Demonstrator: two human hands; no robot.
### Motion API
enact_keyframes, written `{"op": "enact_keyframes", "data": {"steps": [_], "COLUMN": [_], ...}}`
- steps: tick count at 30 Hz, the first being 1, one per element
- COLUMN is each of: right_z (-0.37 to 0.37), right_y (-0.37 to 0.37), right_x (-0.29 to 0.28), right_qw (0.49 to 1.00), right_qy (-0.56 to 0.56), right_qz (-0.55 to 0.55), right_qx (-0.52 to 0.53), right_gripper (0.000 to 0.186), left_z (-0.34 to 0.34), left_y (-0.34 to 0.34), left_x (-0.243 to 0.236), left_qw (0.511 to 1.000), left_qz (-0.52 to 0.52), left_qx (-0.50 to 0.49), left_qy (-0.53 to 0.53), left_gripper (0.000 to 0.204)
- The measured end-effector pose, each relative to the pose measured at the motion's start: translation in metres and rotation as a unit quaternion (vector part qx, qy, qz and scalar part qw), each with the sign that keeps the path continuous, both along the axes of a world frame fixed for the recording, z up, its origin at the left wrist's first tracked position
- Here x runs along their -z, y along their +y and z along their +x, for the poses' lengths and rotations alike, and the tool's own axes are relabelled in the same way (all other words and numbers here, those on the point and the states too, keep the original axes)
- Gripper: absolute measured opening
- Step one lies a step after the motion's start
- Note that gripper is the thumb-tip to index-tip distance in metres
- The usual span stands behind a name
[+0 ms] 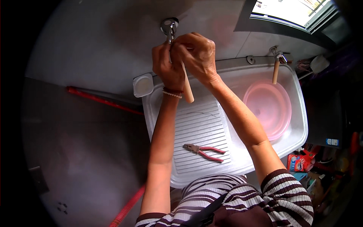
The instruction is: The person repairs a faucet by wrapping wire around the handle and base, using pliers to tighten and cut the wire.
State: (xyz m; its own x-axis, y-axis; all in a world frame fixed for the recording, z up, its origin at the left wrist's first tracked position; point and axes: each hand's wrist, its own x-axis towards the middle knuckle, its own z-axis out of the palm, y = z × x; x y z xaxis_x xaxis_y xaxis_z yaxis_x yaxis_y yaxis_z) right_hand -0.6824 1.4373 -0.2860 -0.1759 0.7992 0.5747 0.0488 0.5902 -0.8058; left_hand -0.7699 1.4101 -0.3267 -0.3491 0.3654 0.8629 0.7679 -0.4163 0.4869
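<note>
Left hand [166, 62] curled round tan hose [188, 89] below far-left tap [169, 25], apparently steadying it; right hand [198, 55] bent in alongside, grip hidden; pliers [196, 149] near, on ridged drainboard [200, 128], handily reachable.

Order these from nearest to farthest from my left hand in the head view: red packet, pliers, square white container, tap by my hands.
From your left hand:
1. Tap, directly above
2. White container, lower left
3. Pliers, lower middle
4. Red packet, lower right
</note>
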Motion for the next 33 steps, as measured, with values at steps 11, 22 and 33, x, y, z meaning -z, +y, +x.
{"op": "enact_keyframes", "data": {"steps": [11, 22, 33], "right_z": [-0.004, -0.012, -0.009], "right_y": [0.003, 0.003, 0.003], "right_x": [0.009, 0.016, 0.015], "right_qw": [0.999, 0.994, 0.996], "right_qy": [0.012, 0.071, 0.035], "right_qz": [0.022, 0.048, 0.043], "right_qx": [0.039, 0.068, 0.067], "right_gripper": [0.006, 0.008, 0.006], "left_z": [-0.003, -0.016, -0.024], "left_y": [-0.003, -0.002, 0.001], "left_x": [-0.004, 0.0, 0.001], "left_qw": [1.0, 0.997, 0.997], "left_qz": [-0.014, -0.013, 0.011], "left_qx": [0.001, 0.04, 0.065], "left_qy": [0.004, -0.07, -0.047], "left_gripper": [0.016, 0.011, 0.01]}}
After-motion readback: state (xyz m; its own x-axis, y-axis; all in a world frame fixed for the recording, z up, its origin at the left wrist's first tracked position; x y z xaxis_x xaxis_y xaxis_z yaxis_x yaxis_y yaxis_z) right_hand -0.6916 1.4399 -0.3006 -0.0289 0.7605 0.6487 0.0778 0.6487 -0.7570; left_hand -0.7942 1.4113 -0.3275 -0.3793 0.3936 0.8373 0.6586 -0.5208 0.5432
